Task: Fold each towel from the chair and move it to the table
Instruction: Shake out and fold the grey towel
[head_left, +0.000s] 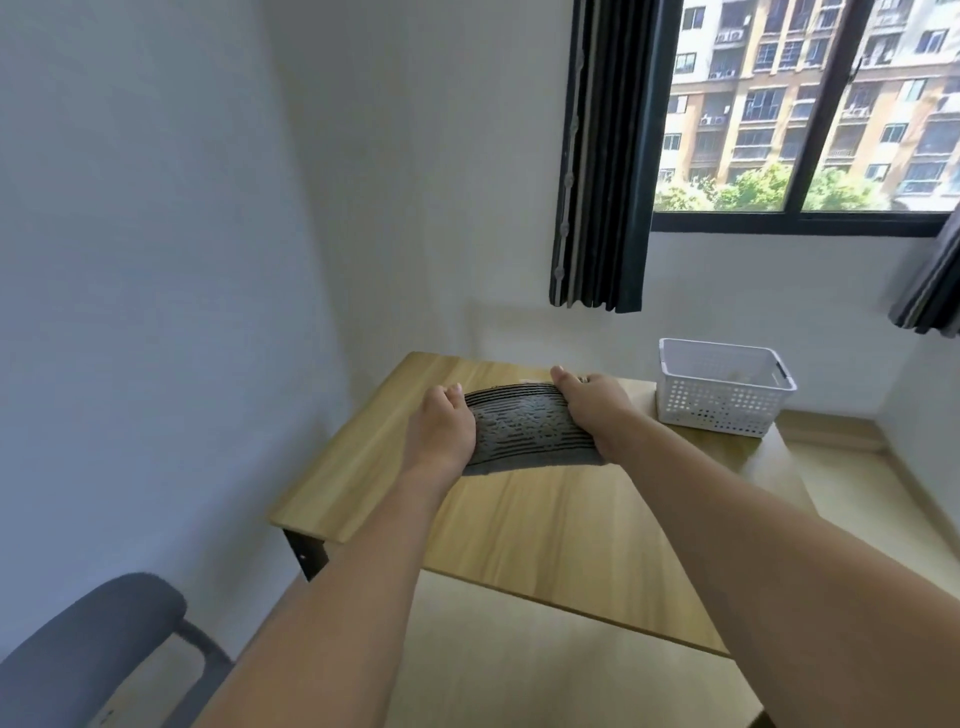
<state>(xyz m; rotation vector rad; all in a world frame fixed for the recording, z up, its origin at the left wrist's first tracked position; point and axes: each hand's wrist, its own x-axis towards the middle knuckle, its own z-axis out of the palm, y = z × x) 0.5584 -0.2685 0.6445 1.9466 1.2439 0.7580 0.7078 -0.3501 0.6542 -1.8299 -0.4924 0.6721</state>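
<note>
Both hands hold the folded grey towel (524, 428) at the far side of the desk (545, 525), and it seems to touch the top. The left hand (441, 428) grips its left end and the right hand (597, 410) grips its right end, so the long side runs straight across between them. The chair (88, 644) is down at the left, and a white basket (722, 387) sits just right of the towel

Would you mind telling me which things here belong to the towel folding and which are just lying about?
Part of the job:
- folded grey towel, gripped at its ends by the left hand and right hand
- wooden table under it
- chair, bottom left

Just lying about:
- white basket on the table's far right
- dark curtain
- window
</note>
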